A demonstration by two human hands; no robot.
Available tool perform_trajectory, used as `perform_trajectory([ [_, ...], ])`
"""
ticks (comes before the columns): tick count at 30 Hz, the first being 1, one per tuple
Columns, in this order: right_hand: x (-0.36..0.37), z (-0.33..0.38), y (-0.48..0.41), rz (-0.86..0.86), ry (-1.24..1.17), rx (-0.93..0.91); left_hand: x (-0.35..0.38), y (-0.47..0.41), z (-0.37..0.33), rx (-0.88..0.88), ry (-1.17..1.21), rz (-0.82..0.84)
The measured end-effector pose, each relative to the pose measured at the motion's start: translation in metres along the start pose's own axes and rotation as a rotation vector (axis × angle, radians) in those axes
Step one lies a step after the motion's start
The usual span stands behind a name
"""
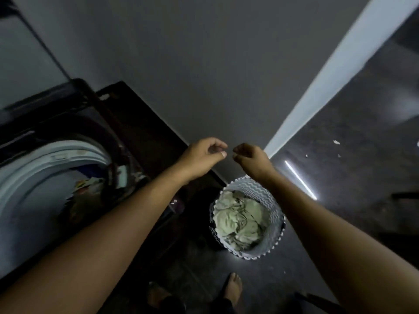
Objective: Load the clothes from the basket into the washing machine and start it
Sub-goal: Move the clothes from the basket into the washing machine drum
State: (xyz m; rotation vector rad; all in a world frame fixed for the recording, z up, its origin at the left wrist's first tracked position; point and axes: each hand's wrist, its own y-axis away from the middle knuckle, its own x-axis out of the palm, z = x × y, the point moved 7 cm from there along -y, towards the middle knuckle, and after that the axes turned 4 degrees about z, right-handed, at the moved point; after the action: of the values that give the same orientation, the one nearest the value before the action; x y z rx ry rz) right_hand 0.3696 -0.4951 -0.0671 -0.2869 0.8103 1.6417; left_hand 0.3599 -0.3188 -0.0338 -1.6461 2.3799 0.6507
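Two hands hang side by side, almost touching: left hand [204, 155] and right hand [251, 159], fingers loosely curled, nothing visible in either. Basket [263, 198] sits on the floor well below the right hand, pale green clothes [238, 218] heaped inside. Washer [45, 159] open at left, some laundry [90, 184] in the drum.
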Motion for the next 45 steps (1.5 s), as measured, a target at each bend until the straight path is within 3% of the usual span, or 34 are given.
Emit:
perform_trajectory([
  [7, 0.011, -0.224, 0.001, 0.097, -0.103, 0.247, 0.155, -0.043, 0.081, -0.225, -0.031, 0.097],
  [14, 0.082, -0.367, 0.002, 0.298, -0.104, 0.408, 0.268, -0.068, 0.231, -0.501, -0.17, 0.278],
  [22, 0.169, -0.46, -0.029, 0.42, -0.059, 0.486, 0.338, -0.105, 0.372, -0.586, -0.41, 0.348],
  [26, 0.197, -0.486, -0.041, 0.42, -0.216, 0.497, 0.361, -0.108, 0.43, -0.656, -0.543, 0.358],
  [29, 0.21, -0.5, -0.042, 0.361, -0.43, 0.587, 0.361, -0.114, 0.435, -0.514, -0.742, 0.244],
  [31, 0.207, -0.504, -0.042, 0.287, -0.557, 0.655, 0.359, -0.113, 0.426, -0.497, -0.613, 0.205],
  [34, 0.197, -0.501, -0.042, 0.247, -0.639, 0.774, 0.355, -0.099, 0.388, -0.552, -0.123, 0.162],
  [37, 0.205, -0.482, -0.037, 0.447, -0.872, 0.846, 0.359, -0.067, 0.322, -0.534, 0.369, 0.245],
  [39, 0.206, -0.465, -0.037, 0.512, -0.949, 0.806, 0.35, -0.045, 0.285, -0.457, 0.418, 0.325],
  [42, 0.198, -0.449, -0.039, 0.391, -0.968, 0.772, 0.338, -0.025, 0.276, -0.456, 0.459, 0.378],
  [45, 0.18, -0.42, -0.033, 0.338, -1.121, 0.747, 0.318, -0.027, 0.292, -0.604, 0.627, 0.081],
])
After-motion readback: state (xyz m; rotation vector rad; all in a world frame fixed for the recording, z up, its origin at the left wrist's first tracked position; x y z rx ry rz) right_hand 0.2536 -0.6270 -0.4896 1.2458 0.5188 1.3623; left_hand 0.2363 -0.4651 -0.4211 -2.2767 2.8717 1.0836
